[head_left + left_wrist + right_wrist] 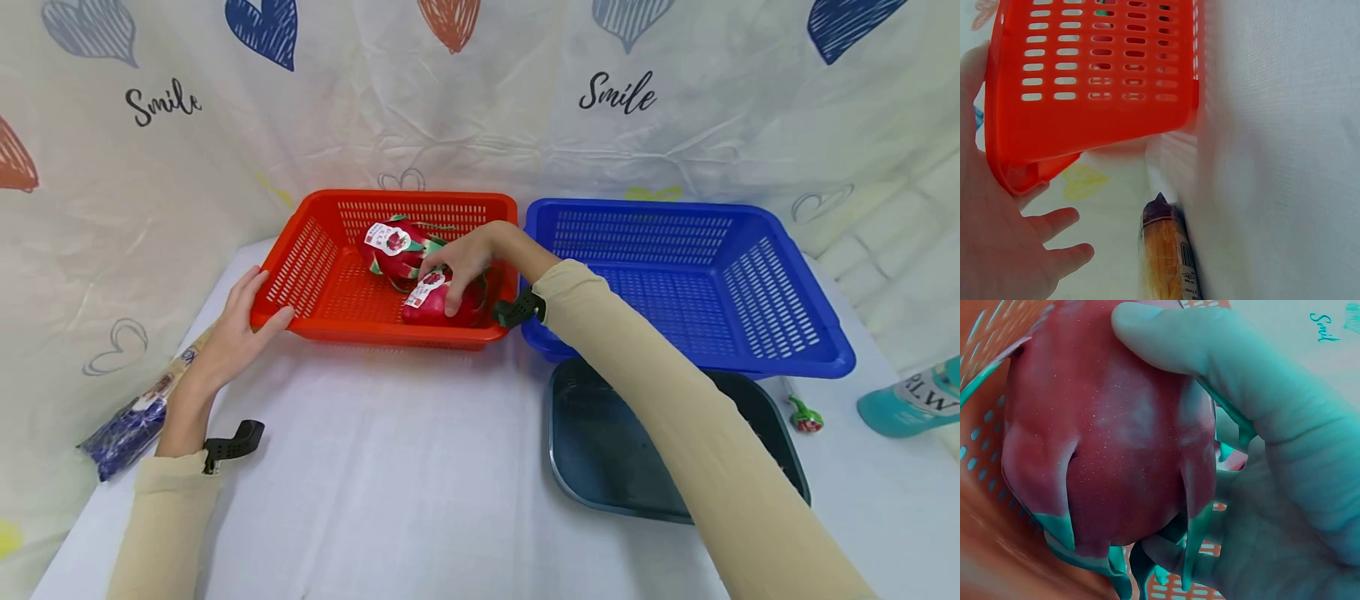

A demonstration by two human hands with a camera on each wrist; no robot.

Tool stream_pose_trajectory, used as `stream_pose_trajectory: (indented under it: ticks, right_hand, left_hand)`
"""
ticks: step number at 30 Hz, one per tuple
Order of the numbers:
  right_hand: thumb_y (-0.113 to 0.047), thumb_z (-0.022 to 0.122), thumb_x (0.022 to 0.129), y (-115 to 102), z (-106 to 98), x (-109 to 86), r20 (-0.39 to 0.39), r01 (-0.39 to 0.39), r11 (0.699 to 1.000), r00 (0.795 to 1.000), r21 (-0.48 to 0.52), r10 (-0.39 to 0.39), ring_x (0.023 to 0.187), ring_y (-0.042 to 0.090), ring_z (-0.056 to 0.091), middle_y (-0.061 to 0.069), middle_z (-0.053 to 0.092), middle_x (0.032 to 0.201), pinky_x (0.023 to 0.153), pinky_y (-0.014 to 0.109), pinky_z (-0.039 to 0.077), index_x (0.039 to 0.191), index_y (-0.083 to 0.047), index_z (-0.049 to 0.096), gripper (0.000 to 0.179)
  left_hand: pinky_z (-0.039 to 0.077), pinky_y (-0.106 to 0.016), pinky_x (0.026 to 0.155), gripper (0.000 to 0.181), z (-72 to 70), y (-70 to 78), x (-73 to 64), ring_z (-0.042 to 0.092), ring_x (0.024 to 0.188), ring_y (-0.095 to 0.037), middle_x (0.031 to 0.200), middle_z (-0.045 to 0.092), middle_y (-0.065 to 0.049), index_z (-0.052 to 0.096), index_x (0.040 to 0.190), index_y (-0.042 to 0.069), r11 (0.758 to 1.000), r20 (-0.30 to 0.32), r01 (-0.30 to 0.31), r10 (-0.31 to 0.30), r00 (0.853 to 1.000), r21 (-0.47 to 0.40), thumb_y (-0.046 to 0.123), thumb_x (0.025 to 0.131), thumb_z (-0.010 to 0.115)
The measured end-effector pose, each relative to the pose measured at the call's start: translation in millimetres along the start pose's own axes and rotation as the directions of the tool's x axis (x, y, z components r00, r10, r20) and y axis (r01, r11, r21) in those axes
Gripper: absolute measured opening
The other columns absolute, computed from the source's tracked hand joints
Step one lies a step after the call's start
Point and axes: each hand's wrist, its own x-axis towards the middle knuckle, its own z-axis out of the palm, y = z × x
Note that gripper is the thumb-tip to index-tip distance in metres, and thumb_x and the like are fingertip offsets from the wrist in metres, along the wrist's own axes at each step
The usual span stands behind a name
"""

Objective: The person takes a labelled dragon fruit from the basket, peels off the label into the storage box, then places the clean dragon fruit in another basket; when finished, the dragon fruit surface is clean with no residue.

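Observation:
My right hand (467,260) grips a red dragon fruit (431,308) with a white label, inside the red basket (330,335). In the right wrist view, the thumb lies across the smooth skin of this fruit (1122,425), and its green-tipped scales hang at the lower end. Behind it in the basket is another labelled dragon fruit (405,260). My left hand (238,329) rests at the basket's near left corner. Seen from the left wrist, the corner of the basket (1091,125) sits between thumb and fingers, the lower fingers stretched out straight.
A blue basket (750,363) stands right of the red one, overlapping a dark tray (581,492). Farther right are a small green-and-red item (806,415) and a teal bottle (903,410). A long purple-and-tan packet (138,421) lies by my left forearm. A printed curtain (510,100) hangs behind.

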Motion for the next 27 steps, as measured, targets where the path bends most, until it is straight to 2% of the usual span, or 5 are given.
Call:
stream_pose_trajectory:
  ticks: [12,17,22,27]
  right_hand:
    - [-0.039,0.078,0.075,-1,1,-4.4,-0.082,0.055,0.996,0.995,0.075,-0.049,0.132,0.021,0.034,0.003,0.034,0.145,0.101,0.038,0.05,0.137,-0.028,0.038,0.074]
    - [-0.039,0.078,0.076,-5,0,-7.9,-0.166,0.064,0.986,0.985,0.152,-0.038,0.131,0.022,0.037,0.006,0.036,0.146,0.098,0.038,0.052,0.134,-0.026,0.04,0.071]
    - [-0.04,0.078,0.075,-21,6,-10.4,-0.269,0.029,0.978,0.963,0.206,0.029,0.128,0.021,0.042,0.005,0.04,0.143,0.096,0.037,0.053,0.133,-0.021,0.043,0.07]
    - [-0.036,0.079,0.076,-33,12,-12.4,-0.361,0.042,0.947,0.929,0.319,0.081,0.122,0.022,0.048,0.005,0.045,0.137,0.091,0.036,0.056,0.133,-0.017,0.044,0.07]
  left_hand:
    - [0.027,-0.071,0.107,0.079,0.5,1.2,0.0,0.019,0.145,-0.045,0.165,-0.001,-0.01,0.011,0.157,0.012,1.0,0.002,0.013,-0.013,1.0,-0.006,0.042,0.096,0.052]
    - [0.027,-0.072,0.106,0.079,1.3,-0.7,0.5,0.019,0.144,-0.046,0.165,-0.001,-0.011,0.01,0.157,0.012,1.0,0.003,0.011,-0.011,1.0,-0.003,0.042,0.097,0.052]
    - [0.028,-0.072,0.106,0.079,1.5,-0.9,0.4,0.02,0.144,-0.045,0.165,-0.001,-0.009,0.01,0.157,0.013,1.0,-0.002,0.012,-0.012,1.0,0.011,0.043,0.096,0.052]
    - [0.029,-0.071,0.106,0.079,1.8,-0.9,-0.4,0.019,0.145,-0.044,0.165,-0.001,-0.008,0.01,0.157,0.014,1.0,-0.008,0.013,-0.013,1.0,0.008,0.043,0.096,0.052]
